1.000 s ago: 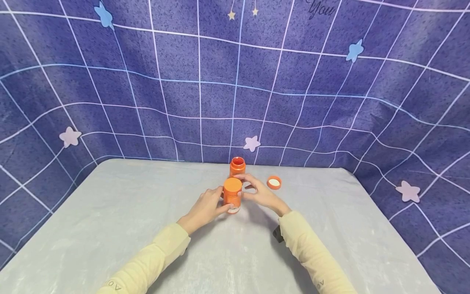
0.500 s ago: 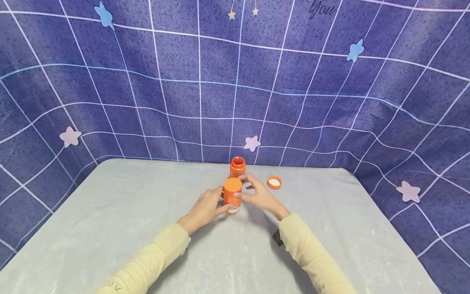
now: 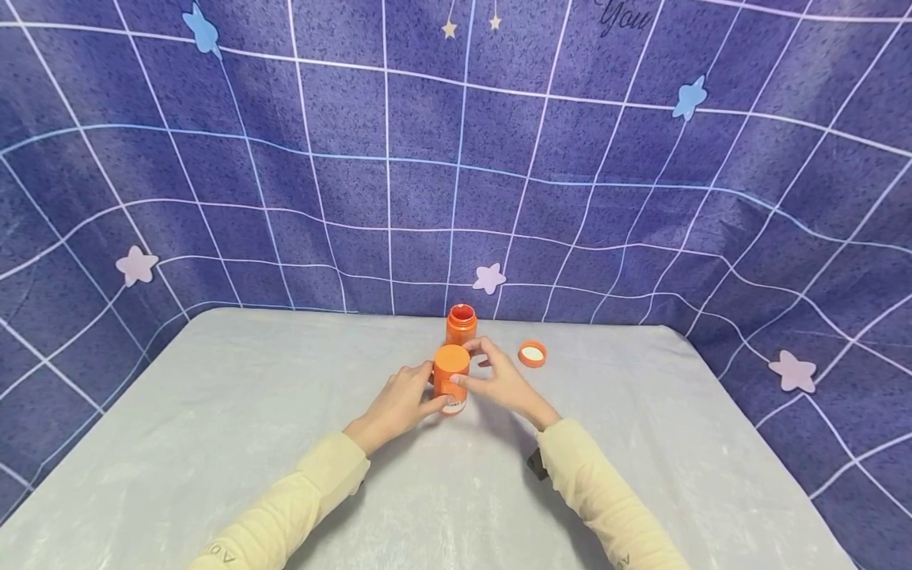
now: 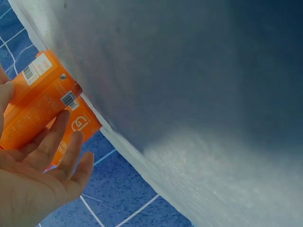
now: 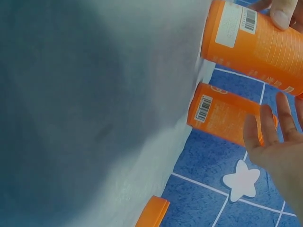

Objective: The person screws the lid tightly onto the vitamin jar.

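Head view — left hand [image 3: 400,400] gripping capped bottle [image 3: 442,387], right hand [image 3: 504,381] grasping its lid [image 3: 451,360], uncapped bottle [image 3: 461,326] behind

Behind the capped bottle [image 3: 443,380], the open bottle [image 3: 461,325] blocks passage, with room on its left

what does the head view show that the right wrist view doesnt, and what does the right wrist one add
Only the head view: the sleeves, the open bottle's hollow mouth and the white inside of the loose cap.

Only the right wrist view: the open bottle's barcode and lower side, hidden behind the capped bottle from the head camera.

Both: two orange bottles, the loose cap, the right hand and at least part of the left hand.
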